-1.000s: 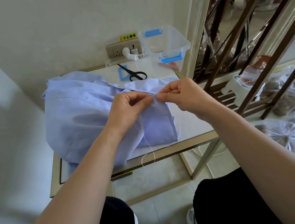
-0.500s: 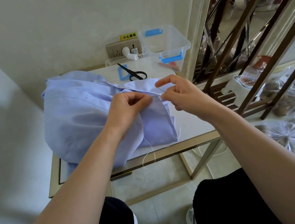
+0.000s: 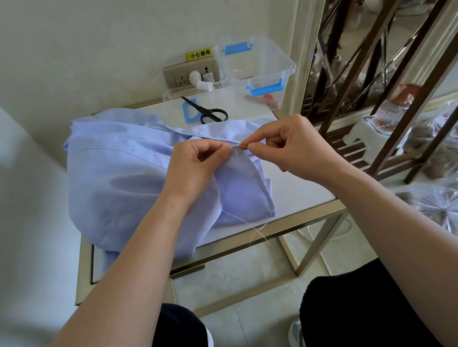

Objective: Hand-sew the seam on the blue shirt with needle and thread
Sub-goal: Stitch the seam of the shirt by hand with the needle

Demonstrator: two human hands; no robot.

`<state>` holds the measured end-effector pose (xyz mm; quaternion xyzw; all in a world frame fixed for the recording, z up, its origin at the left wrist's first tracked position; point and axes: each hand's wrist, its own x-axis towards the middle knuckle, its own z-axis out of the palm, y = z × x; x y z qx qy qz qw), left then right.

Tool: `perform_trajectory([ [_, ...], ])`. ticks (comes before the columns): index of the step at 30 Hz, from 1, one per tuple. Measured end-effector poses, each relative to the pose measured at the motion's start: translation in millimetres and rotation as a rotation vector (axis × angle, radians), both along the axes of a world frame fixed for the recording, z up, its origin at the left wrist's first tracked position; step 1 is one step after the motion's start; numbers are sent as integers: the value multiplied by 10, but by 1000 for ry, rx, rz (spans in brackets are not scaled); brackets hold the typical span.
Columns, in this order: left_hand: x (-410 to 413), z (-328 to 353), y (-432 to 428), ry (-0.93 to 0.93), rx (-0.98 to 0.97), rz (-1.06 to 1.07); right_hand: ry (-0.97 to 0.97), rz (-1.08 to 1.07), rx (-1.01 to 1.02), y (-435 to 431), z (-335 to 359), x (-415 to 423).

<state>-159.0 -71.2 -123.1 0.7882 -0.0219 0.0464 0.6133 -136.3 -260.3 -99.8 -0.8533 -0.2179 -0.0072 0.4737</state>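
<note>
Here one shirt (image 3: 125,180): left hand (image 3: 195,168) pinches seam (image 3: 232,147), right hand (image 3: 291,148) one needle (image 3: 243,146).

This is a room in a home, not a workshop. The grip, where the left hand (image 3: 195,166) pinches the blue shirt (image 3: 125,186) and the right hand (image 3: 291,148) the needle (image 3: 243,146), sits over a small gold-framed side table (image 3: 296,194) with a white top. Beyond the grip, a wall socket (image 3: 181,76) carries a yellow warning sticker (image 3: 198,54), with household scissors (image 3: 208,112) and a clear plastic storage box (image 3: 254,63) in front of it. Right of the grip stands a bronze lattice shelf (image 3: 397,49), with tied plastic bags (image 3: 456,203) beside it. Pale floor tiles (image 3: 236,287) lie below.
</note>
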Motion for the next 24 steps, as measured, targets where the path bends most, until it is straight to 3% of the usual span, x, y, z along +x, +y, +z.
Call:
perform_trajectory([
  [24,-3,0,25,-52,64,-28,62,58,-69,24,3,-18],
])
